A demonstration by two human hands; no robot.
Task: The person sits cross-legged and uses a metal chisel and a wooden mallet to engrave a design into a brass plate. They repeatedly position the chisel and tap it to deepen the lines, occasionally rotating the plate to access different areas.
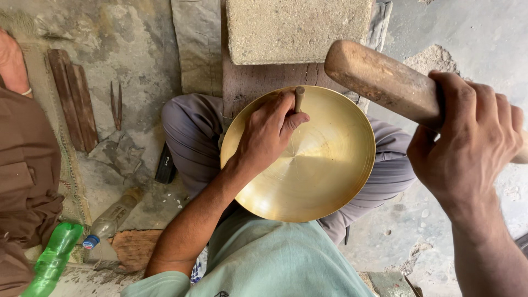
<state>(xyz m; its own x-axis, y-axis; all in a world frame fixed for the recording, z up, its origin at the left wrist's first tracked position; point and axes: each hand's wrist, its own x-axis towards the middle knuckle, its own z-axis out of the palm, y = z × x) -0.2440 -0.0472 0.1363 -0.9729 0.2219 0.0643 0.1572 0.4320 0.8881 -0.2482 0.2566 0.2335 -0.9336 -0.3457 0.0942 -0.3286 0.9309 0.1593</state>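
Note:
A round brass dish [324, 165] rests on my lap over grey trousers. My left hand [269, 132] lies on its upper left part and pinches a short wooden punch [299, 98] upright near the dish's far rim. My right hand [467, 137] is raised to the right of the dish, gripping a thick wooden mallet [379, 80] whose rounded head points left above the dish's rim.
A stone block [297, 27] sits on a wooden plank [264, 82] beyond the dish. Wooden strips [74, 104] and metal tweezers [116, 104] lie on the floor at left. A green bottle [55, 256] and a clear bottle [110, 220] lie lower left. Another person in brown [22, 165] sits at far left.

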